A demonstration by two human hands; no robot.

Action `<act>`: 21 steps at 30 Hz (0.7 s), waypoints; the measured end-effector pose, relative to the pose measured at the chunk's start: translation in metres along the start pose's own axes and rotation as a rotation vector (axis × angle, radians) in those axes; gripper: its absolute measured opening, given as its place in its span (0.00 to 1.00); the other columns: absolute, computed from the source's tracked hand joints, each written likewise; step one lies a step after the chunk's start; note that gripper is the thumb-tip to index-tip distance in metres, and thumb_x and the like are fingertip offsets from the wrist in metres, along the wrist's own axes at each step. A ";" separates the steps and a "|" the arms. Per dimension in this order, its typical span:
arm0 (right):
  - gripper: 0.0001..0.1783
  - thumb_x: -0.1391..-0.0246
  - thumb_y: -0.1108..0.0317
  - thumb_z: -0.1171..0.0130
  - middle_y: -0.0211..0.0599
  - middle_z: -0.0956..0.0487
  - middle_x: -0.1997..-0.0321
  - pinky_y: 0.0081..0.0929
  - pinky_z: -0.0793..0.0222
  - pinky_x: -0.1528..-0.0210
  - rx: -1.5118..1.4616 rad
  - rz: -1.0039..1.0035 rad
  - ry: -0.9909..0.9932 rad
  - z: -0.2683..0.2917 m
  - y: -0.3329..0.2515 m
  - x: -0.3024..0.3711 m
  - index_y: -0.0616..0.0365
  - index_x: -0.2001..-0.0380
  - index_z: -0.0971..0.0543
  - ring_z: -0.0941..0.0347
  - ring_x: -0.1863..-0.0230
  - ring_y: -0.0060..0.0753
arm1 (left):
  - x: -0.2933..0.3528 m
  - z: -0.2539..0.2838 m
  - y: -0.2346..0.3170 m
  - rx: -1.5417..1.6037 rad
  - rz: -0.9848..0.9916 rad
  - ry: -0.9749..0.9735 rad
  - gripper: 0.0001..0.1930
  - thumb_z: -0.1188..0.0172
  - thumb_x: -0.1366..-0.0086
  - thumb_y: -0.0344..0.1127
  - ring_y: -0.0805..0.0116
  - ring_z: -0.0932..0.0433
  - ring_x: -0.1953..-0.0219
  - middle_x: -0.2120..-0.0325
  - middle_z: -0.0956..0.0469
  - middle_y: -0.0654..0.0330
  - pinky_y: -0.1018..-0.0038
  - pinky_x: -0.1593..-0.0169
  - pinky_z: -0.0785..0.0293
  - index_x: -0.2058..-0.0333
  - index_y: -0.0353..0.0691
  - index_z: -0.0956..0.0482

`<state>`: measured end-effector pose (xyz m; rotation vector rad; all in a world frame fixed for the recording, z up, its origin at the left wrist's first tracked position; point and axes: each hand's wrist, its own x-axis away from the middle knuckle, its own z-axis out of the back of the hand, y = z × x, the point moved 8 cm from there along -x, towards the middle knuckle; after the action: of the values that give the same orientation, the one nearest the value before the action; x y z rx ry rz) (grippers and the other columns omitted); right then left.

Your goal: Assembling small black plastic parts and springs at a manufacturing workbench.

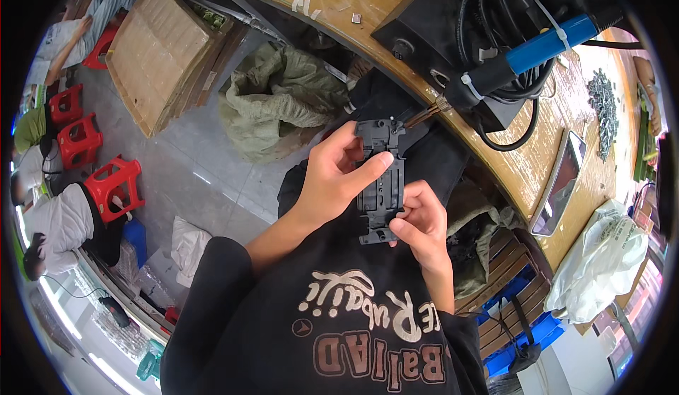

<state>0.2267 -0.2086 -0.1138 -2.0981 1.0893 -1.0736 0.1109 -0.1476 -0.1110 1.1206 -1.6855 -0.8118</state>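
A black moulded plastic part (382, 190), long and narrow with slots and small holes, is held upright in front of my chest. My left hand (329, 179) grips its upper left side, thumb pressed across its face. Lower down, my right hand (424, 229) pinches its right edge near the bottom end. Close to the part's upper right corner is the metal tip of a blue-handled soldering iron (548, 45), tied down with white cable ties. Whether the tip touches the part I cannot tell.
The wooden workbench (396, 48) runs along the right, with coiled black cables, a phone (559, 183), a pile of small dark pieces (602, 108) and a white plastic bag (601, 260). Sacks (283, 98), flattened cardboard (163, 55), red stools (117, 186) and seated people are to the left.
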 end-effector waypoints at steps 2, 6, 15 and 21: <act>0.14 0.55 0.80 0.47 0.35 0.28 0.66 0.11 0.38 0.78 0.002 0.000 0.002 0.000 0.000 0.000 0.63 0.64 0.36 0.33 0.74 0.15 | 0.000 -0.001 0.000 0.000 0.015 -0.007 0.09 0.43 0.46 0.26 0.83 0.31 0.71 0.74 0.28 0.65 0.85 0.68 0.32 0.66 0.34 0.30; 0.14 0.55 0.80 0.48 0.35 0.28 0.66 0.11 0.38 0.78 -0.007 0.007 0.000 -0.001 -0.002 0.000 0.63 0.63 0.36 0.33 0.73 0.15 | -0.001 -0.001 0.001 0.011 0.004 -0.009 0.09 0.44 0.46 0.26 0.83 0.30 0.71 0.73 0.28 0.65 0.85 0.68 0.32 0.66 0.34 0.30; 0.18 0.57 0.71 0.43 0.40 0.27 0.66 0.13 0.38 0.70 0.014 -0.005 0.058 -0.003 -0.006 0.003 0.65 0.65 0.36 0.33 0.70 0.19 | -0.002 -0.002 0.001 0.041 0.008 -0.024 0.09 0.44 0.46 0.26 0.82 0.30 0.69 0.72 0.28 0.64 0.85 0.67 0.33 0.65 0.33 0.30; 0.18 0.55 0.75 0.43 0.30 0.28 0.73 0.12 0.39 0.77 0.012 0.036 0.002 -0.011 -0.013 0.008 0.64 0.61 0.37 0.35 0.75 0.14 | 0.002 -0.002 -0.005 0.115 0.043 -0.023 0.09 0.44 0.45 0.28 0.81 0.30 0.69 0.71 0.27 0.63 0.83 0.64 0.34 0.65 0.34 0.30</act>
<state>0.2257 -0.2097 -0.0949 -2.0610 1.1150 -1.0625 0.1142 -0.1515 -0.1143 1.1520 -1.7886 -0.7106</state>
